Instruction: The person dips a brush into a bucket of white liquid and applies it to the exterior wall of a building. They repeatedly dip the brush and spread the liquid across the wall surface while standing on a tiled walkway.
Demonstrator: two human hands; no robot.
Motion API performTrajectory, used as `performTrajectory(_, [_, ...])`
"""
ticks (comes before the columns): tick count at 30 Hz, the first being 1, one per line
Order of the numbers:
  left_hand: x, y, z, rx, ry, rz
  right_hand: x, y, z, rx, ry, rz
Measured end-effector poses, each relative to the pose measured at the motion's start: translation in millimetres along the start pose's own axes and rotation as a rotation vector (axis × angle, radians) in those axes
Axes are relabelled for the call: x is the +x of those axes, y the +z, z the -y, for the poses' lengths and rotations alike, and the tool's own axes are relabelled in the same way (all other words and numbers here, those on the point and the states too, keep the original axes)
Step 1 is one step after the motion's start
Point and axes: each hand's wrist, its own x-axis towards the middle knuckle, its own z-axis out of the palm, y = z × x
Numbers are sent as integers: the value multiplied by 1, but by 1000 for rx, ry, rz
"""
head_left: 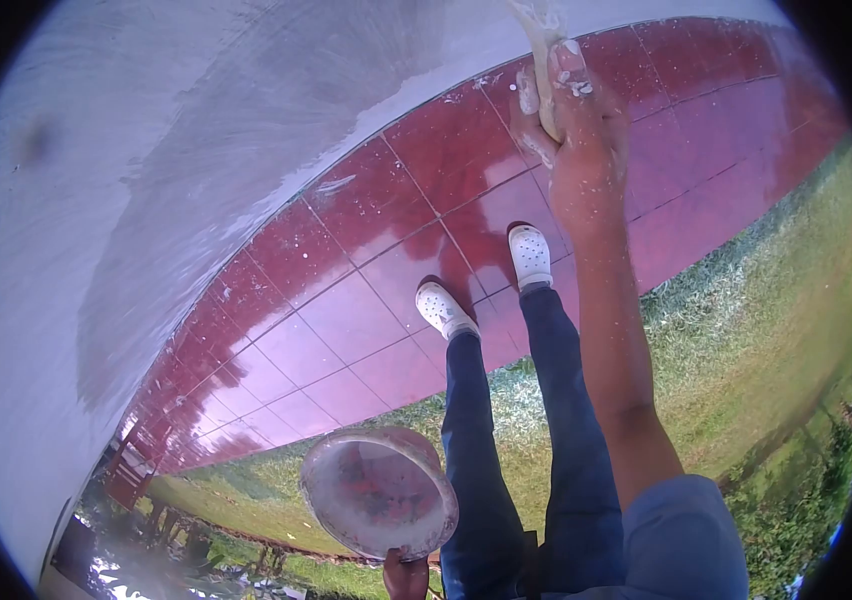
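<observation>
My right hand (pixel 581 150), spotted with white paint, reaches out at the top of the head view. Its fingers are wrapped round the pale handle of a paintbrush (pixel 544 85); the brush's far end is cut off by the top edge, near the wall. Low in the view, my left hand (pixel 406 577) grips the rim of a round plastic tub (pixel 433 465). The tub tilts so that its inside shows, with whitish smears and a reddish tint. Most of the left hand is hidden or out of frame.
A curved-looking pale wall (pixel 246 100) bears a darker grey, wet-looking patch. Red glossy floor tiles (pixel 346 230) with white drips run along it. My feet, in white clogs (pixel 531 252), stand there. Grass (pixel 736 330) borders the tiles; a reddish wooden piece (pixel 131 475) stands far left.
</observation>
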Motion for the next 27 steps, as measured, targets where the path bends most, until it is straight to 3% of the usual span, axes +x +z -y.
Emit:
performTrajectory(3, [0, 1, -4, -3, 2, 25, 29, -4, -60, -17, -1, 160])
performTrajectory(5, [-2, -1, -1, -10, 2, 37, 55, -28, -156, -52, 67, 178])
performTrajectory(7, [2, -3, -1, -14, 18, 38, 57, -63, -232, -56, 397, 108])
performTrajectory(9, [7, -7, -3, -25, 31, 28, 60, -98, -285, -455, 608, -79])
performTrajectory(13, [11, -25, 0, 46, 45, -18, 62, -93, -253, -447, 711, -72])
performTrajectory(15, [15, -44, -2, 186, 44, 27, 55, -60, -208, -414, 420, -6])
performTrajectory(17, [17, -45, 3, 325, 48, 82, 37, -34, -148, -495, 340, -77])
performTrajectory(19, [12, -29, 4, 53, 9, 42, 13, -19, -83, -316, 209, 37])
performTrajectory(20, [6, -24, 2, 53, 10, 39, 3, -12, -57, -314, 212, 38])
performTrajectory(22, [5, -14, -1, -29, -11, 59, -3, 2, -24, -115, 12, 7])
performTrajectory(25, [4, -9, -1, -26, 16, 73, 29, -8, -47, -42, -86, 129])
performTrajectory(27, [8, -13, 1, -49, 5, 77, 68, -33, -130, -54, 39, 124])
